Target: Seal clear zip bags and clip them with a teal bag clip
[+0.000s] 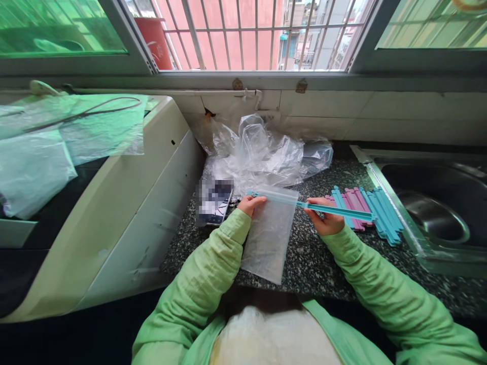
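Note:
A clear flat plastic bag (268,243) hangs over the counter's front, its upper left edge pinched in my left hand (251,204). My right hand (323,219) grips a long teal plastic bag-sealing clip (342,210) between thumb and fingers. The clip's left part lies along the top of the bag, and a teal end shows beside my left thumb. Whether that part is inside or behind the bag, I cannot tell. Just right of my right hand, several pink clips (356,203) and several blue clips (386,213) lie side by side on the counter.
Crumpled clear plastic bags (262,152) are heaped against the wall. A phone (220,200), partly blurred, lies left of my left hand. A steel sink (414,238) borders the right side; a large cream-coloured machine (144,187) stands left. A barred window (247,30) is ahead.

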### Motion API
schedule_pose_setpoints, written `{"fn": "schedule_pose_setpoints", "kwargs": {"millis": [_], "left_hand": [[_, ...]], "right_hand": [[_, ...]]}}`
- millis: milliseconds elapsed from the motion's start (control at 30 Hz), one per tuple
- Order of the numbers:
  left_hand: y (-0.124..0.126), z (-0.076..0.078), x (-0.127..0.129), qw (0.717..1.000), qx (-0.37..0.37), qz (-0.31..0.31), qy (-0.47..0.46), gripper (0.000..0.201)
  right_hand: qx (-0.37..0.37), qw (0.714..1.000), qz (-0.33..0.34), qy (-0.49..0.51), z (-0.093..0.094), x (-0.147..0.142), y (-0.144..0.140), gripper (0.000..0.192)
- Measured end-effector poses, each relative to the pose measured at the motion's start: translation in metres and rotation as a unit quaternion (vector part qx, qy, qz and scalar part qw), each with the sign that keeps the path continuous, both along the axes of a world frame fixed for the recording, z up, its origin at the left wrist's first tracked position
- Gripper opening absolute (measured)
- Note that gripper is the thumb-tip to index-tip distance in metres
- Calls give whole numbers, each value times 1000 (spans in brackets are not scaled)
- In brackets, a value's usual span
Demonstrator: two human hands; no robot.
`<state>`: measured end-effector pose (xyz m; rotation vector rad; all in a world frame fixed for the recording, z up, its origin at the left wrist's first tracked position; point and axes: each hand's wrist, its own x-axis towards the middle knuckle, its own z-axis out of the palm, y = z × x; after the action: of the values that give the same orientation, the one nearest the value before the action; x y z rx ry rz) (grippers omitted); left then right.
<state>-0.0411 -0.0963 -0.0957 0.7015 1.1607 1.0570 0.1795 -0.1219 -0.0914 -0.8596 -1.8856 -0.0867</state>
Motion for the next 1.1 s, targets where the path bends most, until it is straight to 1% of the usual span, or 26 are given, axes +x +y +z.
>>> {"fn": "schedule_pose_setpoints", "kwargs": {"millis": [100, 167, 300, 400, 500, 600, 767, 933, 1100], "left_hand": [[-1, 0, 1, 1000, 17, -2, -4, 27], [-2, 3, 1, 1000, 17, -4, -4, 27], [-5, 9, 3, 1000, 13, -4, 0, 27], [-5, 11, 3, 1000, 26, -7, 0, 29], [-4, 8, 3, 999, 36, -8, -4, 31], [-3, 2, 1, 999, 44, -20, -1, 32], [-2, -3, -1, 998, 51, -35, 9, 34], [-1, -7, 0, 998, 60, -18, 8, 33], [-2, -8, 4, 998, 66, 6, -5, 31]], "right_hand": [[-2, 1000, -25, 9, 0, 0, -2, 13], [6, 1000, -29, 11, 1, 0, -3, 9], [31, 999, -19, -3, 2, 1, -2, 5], [50, 999, 8, -3, 2, 1, 1, 7], [59, 998, 29, -1, 3, 1, 3, 12], [63, 998, 22, -7, 4, 0, 2, 17], [51, 998, 16, -13, 5, -1, -1, 17], [48, 999, 2, -25, 3, 0, -1, 19], [50, 998, 20, -34, 2, -1, 0, 24]]}}
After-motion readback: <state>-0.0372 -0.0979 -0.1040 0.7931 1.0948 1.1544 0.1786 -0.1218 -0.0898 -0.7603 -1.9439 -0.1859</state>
